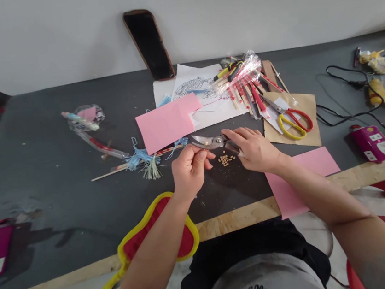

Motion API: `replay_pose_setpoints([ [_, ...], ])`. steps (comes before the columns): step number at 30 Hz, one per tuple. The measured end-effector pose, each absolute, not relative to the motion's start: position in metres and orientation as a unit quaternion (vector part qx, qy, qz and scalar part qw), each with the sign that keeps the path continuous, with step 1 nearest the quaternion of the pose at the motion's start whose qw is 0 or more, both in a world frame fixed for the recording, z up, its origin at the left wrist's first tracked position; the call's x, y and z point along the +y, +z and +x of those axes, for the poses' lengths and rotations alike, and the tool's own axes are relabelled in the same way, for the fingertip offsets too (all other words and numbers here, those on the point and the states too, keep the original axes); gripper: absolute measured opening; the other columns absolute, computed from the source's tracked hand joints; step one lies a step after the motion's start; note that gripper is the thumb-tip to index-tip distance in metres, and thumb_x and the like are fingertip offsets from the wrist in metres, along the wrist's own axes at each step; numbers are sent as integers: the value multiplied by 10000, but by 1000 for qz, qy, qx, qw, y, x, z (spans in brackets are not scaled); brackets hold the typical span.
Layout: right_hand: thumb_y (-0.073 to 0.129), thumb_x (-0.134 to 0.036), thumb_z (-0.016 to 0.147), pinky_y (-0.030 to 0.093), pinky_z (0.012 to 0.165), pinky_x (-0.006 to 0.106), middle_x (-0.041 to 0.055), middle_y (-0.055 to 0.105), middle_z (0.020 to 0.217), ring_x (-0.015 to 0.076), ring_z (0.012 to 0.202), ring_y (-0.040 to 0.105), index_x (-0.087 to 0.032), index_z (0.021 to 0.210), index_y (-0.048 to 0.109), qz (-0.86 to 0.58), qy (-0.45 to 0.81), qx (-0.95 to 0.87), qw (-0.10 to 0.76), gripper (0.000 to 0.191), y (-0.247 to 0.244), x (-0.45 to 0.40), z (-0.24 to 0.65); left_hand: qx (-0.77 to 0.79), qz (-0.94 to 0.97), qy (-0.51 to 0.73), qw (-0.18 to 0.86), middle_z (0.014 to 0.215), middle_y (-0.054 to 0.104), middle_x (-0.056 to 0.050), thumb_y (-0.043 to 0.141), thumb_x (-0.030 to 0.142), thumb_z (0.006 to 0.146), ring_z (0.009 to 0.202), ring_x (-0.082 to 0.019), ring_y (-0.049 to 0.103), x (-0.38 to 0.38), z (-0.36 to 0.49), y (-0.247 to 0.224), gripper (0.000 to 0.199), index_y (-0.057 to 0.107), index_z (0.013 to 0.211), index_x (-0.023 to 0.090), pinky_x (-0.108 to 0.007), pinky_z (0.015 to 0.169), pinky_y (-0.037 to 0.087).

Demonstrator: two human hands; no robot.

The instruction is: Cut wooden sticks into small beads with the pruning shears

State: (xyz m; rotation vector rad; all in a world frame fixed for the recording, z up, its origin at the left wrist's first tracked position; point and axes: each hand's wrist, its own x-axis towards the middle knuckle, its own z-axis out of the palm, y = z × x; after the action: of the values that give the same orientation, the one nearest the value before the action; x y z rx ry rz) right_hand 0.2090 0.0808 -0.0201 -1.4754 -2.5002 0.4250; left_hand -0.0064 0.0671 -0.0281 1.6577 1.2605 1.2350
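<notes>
My right hand (253, 149) is closed around the handles of pruning shears (218, 140), whose blades point left. Their jaws are parted a little, with a small pale stick-like piece (206, 143) between them. My left hand (191, 165) pinches that piece at the blades, and its fingers hide most of it. Beneath the shears, between both hands, lies a scatter of small tan bits (226, 160) on the dark tabletop (57, 178).
Pink paper (169, 123), blue tassels (136, 156) and bagged red-marked sticks (241, 88) lie beyond my hands. Scissors (294, 121) rest on brown paper at right. A phone (149, 45) leans on the wall. A red-and-yellow fan-shaped piece (176, 220) overhangs the front edge.
</notes>
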Motion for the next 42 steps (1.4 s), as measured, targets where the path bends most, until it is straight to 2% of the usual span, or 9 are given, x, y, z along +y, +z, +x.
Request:
replay_pose_setpoints([
  [10, 498, -174, 876, 476, 925, 440, 177, 600, 1353, 310, 1152, 586, -148, 1520, 392, -470, 182, -857, 108, 653, -14, 78, 214, 484, 656, 475, 333, 598, 686, 16, 537, 350, 1001, 505, -109, 631, 65, -8, -27, 275, 670, 814, 199, -246, 584, 528],
  [15, 497, -168, 865, 464, 877, 456, 186, 570, 1377, 338, 1165, 545, -159, 1567, 342, -530, 119, -835, 88, 719, -16, 76, 207, 479, 637, 469, 381, 765, 772, -27, 583, 384, 983, 533, -105, 653, 68, -9, -31, 238, 663, 875, 188, -238, 577, 537],
  [19, 473, -169, 870, 447, 863, 459, 184, 543, 1412, 337, 1167, 522, -160, 1586, 311, -542, 103, -830, 80, 735, -20, 75, 202, 481, 609, 481, 409, 805, 788, -35, 623, 389, 962, 507, -99, 641, 69, -6, -32, 216, 656, 907, 183, -237, 556, 534],
  [26, 459, -159, 873, 388, 963, 493, 172, 538, 1410, 326, 1184, 495, -171, 1594, 286, -521, 87, -843, 99, 742, -23, 73, 200, 464, 589, 485, 450, 776, 783, -48, 597, 407, 981, 490, -110, 634, 67, -10, -29, 285, 705, 849, 178, -272, 553, 542],
  [29, 466, -174, 889, 385, 982, 500, 168, 538, 1407, 323, 1183, 498, -177, 1591, 296, -521, 85, -843, 104, 722, -24, 72, 200, 447, 583, 475, 485, 742, 769, -38, 626, 423, 962, 463, -110, 621, 70, -16, -32, 280, 707, 842, 183, -268, 506, 531],
  [33, 477, -177, 894, 419, 955, 478, 173, 543, 1393, 327, 1175, 502, -179, 1592, 298, -515, 89, -845, 111, 721, -25, 73, 200, 427, 571, 462, 528, 719, 762, -46, 663, 455, 930, 420, -114, 594, 72, -21, -36, 284, 716, 861, 185, -267, 436, 514],
  [42, 444, -162, 937, 469, 939, 431, 157, 610, 1278, 295, 1108, 572, -184, 1551, 386, -513, 108, -844, 109, 617, -26, 75, 199, 433, 532, 485, 542, 703, 752, -44, 679, 453, 918, 407, -103, 576, 71, -19, -41, 279, 714, 856, 184, -253, 417, 496],
])
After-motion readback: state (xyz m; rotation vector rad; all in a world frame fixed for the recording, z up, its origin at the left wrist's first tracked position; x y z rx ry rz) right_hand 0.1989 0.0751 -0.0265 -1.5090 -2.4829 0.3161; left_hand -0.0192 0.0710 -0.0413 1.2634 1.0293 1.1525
